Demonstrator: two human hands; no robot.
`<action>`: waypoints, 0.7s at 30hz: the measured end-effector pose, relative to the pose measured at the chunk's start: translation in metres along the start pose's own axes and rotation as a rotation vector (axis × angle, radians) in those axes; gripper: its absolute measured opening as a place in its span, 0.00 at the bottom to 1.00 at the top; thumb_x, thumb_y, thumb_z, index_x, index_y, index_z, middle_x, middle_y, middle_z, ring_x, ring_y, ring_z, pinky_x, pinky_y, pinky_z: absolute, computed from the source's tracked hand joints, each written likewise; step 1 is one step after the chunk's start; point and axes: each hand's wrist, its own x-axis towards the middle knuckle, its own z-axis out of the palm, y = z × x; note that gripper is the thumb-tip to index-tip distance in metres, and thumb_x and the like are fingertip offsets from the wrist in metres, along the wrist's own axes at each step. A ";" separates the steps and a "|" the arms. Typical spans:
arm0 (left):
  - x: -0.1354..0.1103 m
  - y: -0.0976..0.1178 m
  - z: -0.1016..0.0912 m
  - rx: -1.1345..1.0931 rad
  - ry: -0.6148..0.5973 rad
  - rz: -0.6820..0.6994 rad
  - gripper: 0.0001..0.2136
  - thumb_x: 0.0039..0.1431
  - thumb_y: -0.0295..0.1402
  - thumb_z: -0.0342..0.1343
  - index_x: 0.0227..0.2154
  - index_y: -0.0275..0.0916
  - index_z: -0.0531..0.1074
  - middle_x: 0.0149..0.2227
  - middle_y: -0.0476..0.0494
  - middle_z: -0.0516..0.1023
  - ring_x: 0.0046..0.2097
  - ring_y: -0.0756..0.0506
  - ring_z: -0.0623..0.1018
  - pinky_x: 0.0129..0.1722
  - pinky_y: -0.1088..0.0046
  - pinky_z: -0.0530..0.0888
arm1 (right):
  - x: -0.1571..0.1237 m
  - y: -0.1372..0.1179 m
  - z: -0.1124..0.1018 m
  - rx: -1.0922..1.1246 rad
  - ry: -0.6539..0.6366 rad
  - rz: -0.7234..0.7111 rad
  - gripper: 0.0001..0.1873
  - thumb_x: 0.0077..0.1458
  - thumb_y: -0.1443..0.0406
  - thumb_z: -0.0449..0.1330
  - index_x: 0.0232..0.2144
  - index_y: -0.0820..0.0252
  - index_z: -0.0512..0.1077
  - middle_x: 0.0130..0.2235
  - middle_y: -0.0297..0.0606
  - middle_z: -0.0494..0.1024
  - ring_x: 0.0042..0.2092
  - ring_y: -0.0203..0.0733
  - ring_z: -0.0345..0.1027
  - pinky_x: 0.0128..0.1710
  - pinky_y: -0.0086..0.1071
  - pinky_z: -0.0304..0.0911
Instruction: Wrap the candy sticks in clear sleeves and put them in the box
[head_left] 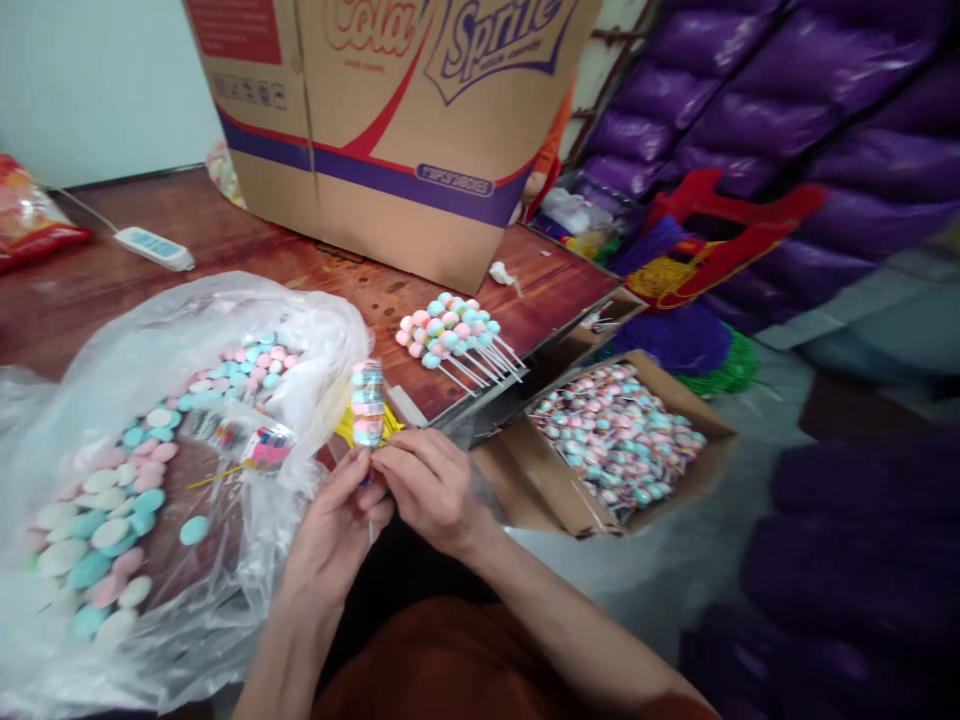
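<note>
**Both hands pinched at the skewer's base**

You hold the wrapped candy skewer [367,403] upright just right of the plastic bag [135,320], likely so the stack stays steady. Your left hand [330,530] and right hand [431,490] are curled nearly closed, fingertips pinching its stick at the yellow tie [391,424].

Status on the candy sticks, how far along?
Done: the cardboard box holds many wrapped pieces, and a pile of skewers lies on the table. In hand: left hand and right hand pinch a wrapped stick at its yellow tie. Left: that pile looks unwrapped, and the plastic bag holds plenty of loose candies.
</note>
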 end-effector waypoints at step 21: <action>0.027 -0.048 0.036 0.271 -0.184 -0.007 0.15 0.62 0.43 0.58 0.38 0.35 0.79 0.42 0.38 0.80 0.44 0.44 0.79 0.42 0.72 0.78 | -0.020 0.001 -0.052 0.128 0.167 0.548 0.11 0.66 0.65 0.50 0.29 0.56 0.64 0.32 0.35 0.72 0.35 0.38 0.68 0.38 0.30 0.66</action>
